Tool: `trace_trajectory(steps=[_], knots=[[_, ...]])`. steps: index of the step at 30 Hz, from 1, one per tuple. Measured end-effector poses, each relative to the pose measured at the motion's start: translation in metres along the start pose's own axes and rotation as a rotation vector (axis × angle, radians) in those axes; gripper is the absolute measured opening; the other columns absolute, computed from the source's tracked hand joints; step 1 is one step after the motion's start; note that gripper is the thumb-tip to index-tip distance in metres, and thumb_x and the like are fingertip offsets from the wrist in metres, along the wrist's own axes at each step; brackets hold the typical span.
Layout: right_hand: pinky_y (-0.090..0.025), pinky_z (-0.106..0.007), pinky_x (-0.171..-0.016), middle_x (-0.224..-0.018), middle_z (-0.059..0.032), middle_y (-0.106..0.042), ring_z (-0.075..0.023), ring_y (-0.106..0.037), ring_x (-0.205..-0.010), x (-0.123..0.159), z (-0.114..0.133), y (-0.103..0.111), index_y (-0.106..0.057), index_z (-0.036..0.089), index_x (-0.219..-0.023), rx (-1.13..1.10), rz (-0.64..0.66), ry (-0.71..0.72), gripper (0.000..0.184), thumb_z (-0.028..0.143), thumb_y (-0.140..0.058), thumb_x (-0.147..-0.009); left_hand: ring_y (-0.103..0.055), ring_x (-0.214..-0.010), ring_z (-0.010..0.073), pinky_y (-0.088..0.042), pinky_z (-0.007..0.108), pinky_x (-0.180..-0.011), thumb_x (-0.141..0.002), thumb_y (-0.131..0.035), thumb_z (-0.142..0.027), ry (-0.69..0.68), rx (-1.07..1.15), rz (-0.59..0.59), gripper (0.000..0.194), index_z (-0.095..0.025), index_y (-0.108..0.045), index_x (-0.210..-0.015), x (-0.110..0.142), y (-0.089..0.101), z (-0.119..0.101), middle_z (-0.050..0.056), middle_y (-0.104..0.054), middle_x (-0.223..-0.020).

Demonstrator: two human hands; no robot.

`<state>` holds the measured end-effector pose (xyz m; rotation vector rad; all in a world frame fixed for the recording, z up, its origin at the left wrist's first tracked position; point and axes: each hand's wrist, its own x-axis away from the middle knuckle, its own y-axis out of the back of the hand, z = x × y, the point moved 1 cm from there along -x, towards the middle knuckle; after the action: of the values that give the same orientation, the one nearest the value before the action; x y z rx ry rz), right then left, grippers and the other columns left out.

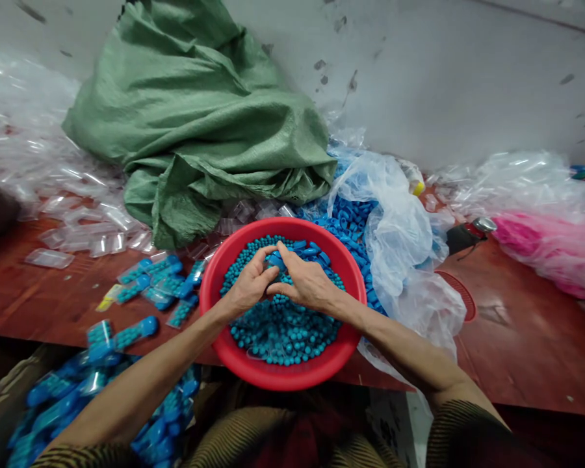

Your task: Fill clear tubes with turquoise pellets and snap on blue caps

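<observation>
My left hand [250, 281] and my right hand [308, 279] meet above a red plastic basin [212, 328]. Fingers and thumbs of both are curled in around a blue plastic cap [275, 260], which is partly hidden by the fingers. Whether a clear case is joined to it I cannot tell. Small turquoise beads [285, 338] fill most of the basin below my hands. More loose blue caps [312, 250] lie at the basin's far side, just beyond my right fingers.
A big green woven sack [209, 110] slumps behind the basin. Clear plastic cases [90, 227] are heaped at left, near bead-filled cases [163, 279] with blue caps. More filled cases [53, 409] lie below the table edge. At right are a translucent bag [400, 240] and pink bag [550, 253].
</observation>
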<state>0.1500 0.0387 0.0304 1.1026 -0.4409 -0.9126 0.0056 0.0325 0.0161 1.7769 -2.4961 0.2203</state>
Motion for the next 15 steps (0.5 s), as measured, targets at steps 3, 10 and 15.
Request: trace_trajectory(steps=[3, 10, 15], knots=[[-0.055, -0.039, -0.07, -0.134, -0.0262, -0.043, -0.0312, -0.062, -0.101, 0.001, 0.006, -0.006, -0.021, 0.008, -0.143, 0.177, 0.025, 0.002, 0.07, 0.045, -0.046, -0.089, -0.044, -0.045, 0.0077, -0.037, 0.019, -0.043, -0.081, -0.057, -0.032, -0.06, -0.051, -0.076, 0.042, -0.019, -0.047, -0.119, -0.003, 0.0, 0.006, -0.006, -0.049, -0.06], [-0.053, -0.042, -0.079, -0.125, -0.0229, -0.047, -0.0314, -0.058, -0.103, 0.001, 0.011, -0.012, -0.016, 0.006, -0.142, 0.168, -0.052, 0.12, 0.087, 0.05, -0.058, -0.08, -0.04, -0.05, 0.0073, -0.035, 0.019, -0.048, -0.079, -0.058, -0.033, -0.033, -0.008, -0.166, 0.031, -0.019, -0.05, -0.105, -0.004, -0.001, 0.012, -0.006, -0.048, -0.064], [-0.052, -0.04, -0.078, -0.119, -0.0204, -0.051, -0.0299, -0.057, -0.102, -0.009, 0.008, -0.002, -0.008, 0.009, -0.145, 0.201, -0.096, 0.054, 0.086, 0.042, -0.055, -0.082, -0.051, -0.071, 0.0107, -0.045, 0.023, -0.07, -0.075, -0.063, -0.033, -0.163, 0.016, -0.137, 0.035, -0.017, -0.05, -0.104, -0.01, 0.0, 0.0, -0.001, -0.056, -0.083]])
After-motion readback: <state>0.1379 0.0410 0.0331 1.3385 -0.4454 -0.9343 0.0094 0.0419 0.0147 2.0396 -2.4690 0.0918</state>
